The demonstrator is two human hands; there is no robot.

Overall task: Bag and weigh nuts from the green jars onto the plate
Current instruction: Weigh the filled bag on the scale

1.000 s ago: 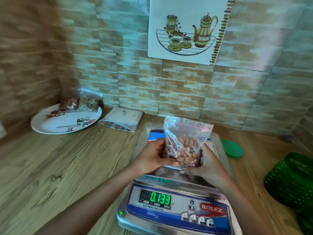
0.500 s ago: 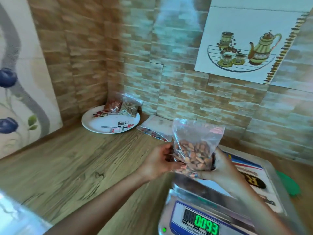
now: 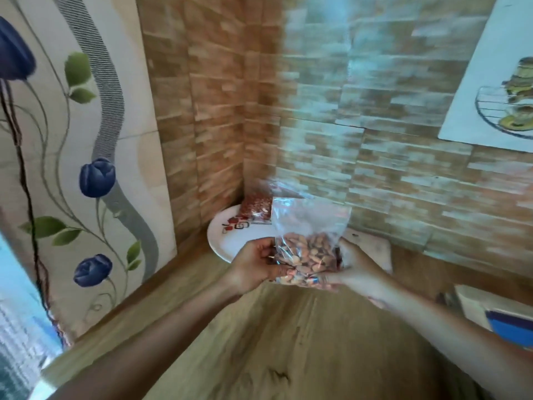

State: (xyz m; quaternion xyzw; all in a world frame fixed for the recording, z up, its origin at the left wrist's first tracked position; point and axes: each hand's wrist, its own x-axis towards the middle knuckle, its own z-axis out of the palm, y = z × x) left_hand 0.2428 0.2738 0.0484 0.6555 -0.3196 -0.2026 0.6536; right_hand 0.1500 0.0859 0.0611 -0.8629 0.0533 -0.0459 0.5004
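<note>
Bag of nuts (image 3: 307, 249) is gripped upright between curled left hand (image 3: 255, 265) and right hand (image 3: 356, 269), in front of the plate (image 3: 230, 241).

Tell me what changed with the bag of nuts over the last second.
The left hand and right hand carried the bag of nuts leftward, from the scale to just in front of the plate. They still grip its lower part and it is not set down. The red-nut bag still lies on the plate.
</note>
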